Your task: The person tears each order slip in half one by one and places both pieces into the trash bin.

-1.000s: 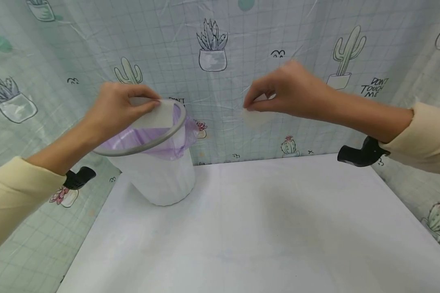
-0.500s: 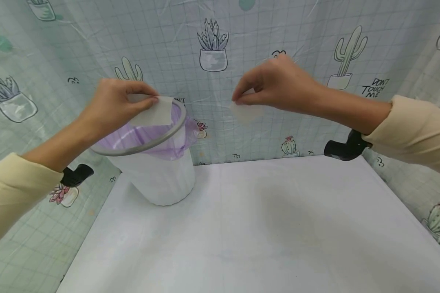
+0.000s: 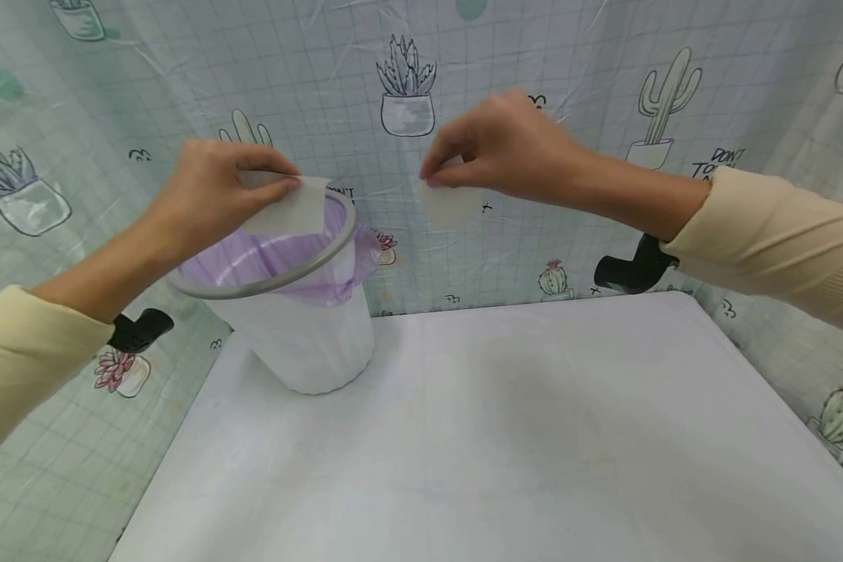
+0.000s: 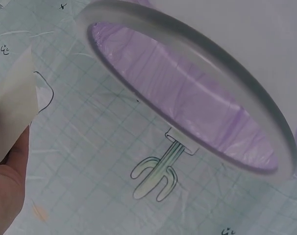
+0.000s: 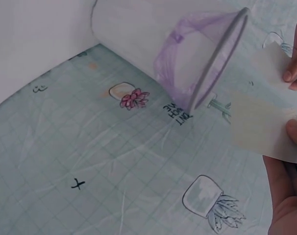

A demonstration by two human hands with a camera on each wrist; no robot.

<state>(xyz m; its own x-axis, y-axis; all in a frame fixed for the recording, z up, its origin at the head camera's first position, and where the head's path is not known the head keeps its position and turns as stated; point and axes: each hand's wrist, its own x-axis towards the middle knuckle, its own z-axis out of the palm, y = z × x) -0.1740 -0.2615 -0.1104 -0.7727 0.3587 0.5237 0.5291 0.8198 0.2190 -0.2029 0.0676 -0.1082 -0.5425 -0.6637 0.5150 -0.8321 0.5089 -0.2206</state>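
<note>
My left hand (image 3: 218, 191) pinches a small piece of white paper (image 3: 291, 209) between thumb and fingers, held above the mouth of the trash bin (image 3: 309, 343). A second piece of pale paper (image 3: 449, 207) hangs from the fingertips of my right hand (image 3: 495, 148), up in the air to the right of the bin. The bin is white, with a grey rim ring (image 3: 281, 279) and a purple bag (image 3: 253, 254) lining it and hanging over the edge. The right wrist view shows both papers, the right one (image 5: 263, 129) nearer the camera. The left wrist view looks into the bagged opening.
The bin stands at the back left of a white table (image 3: 464, 437). Behind and beside the table hangs a pale green curtain (image 3: 309, 78) with a grid and cactus drawings. A black wrist camera (image 3: 635, 269) sits under each forearm.
My right hand has moved left and slightly up with its paper, closer to the bin. My left hand has risen a little with its paper, above the rim.
</note>
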